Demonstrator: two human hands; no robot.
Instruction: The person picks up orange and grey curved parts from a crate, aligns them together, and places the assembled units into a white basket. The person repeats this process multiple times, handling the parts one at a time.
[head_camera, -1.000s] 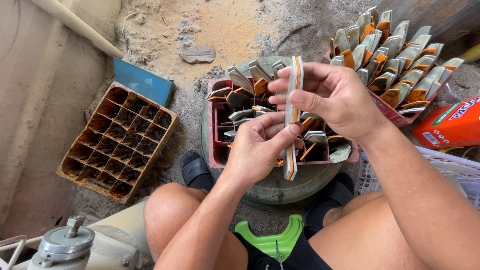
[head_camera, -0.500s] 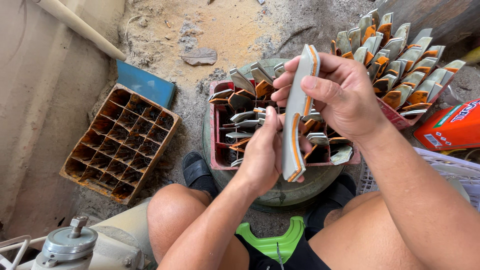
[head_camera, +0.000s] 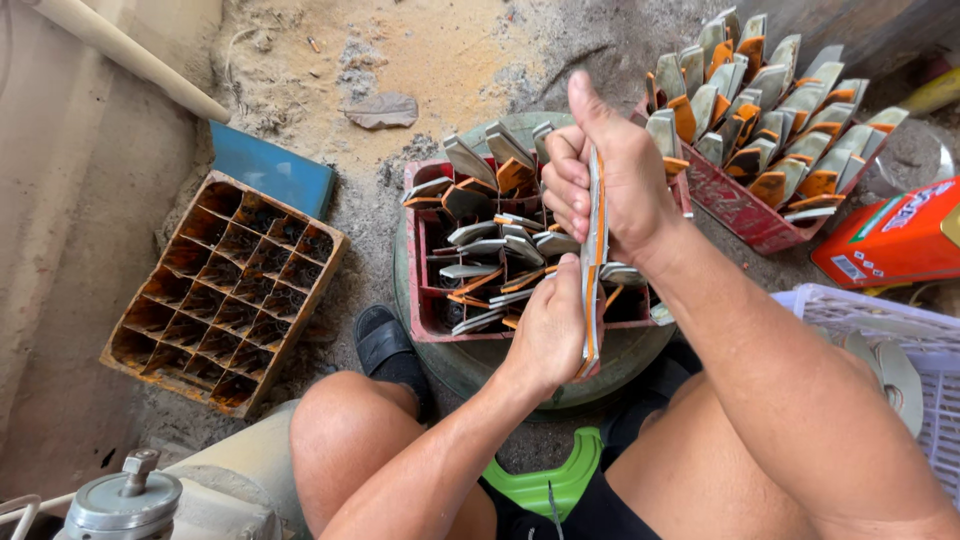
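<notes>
A long, flat grey-and-orange strip (head_camera: 594, 262) stands on edge between both hands, above the red crate (head_camera: 425, 300) of similar folded pieces. The right hand (head_camera: 610, 170) wraps its top half, fingers (head_camera: 566, 190) curled tight and thumb raised; the left hand (head_camera: 548, 335) pinches the lower end between thumb and fingers. Handling it well probably means keeping both grips firm and the strip straight, so the edges stay lined up. Beyond the fingers sits a second filled crate (head_camera: 745, 215); left of them, an empty brown divided crate (head_camera: 222, 290).
</notes>
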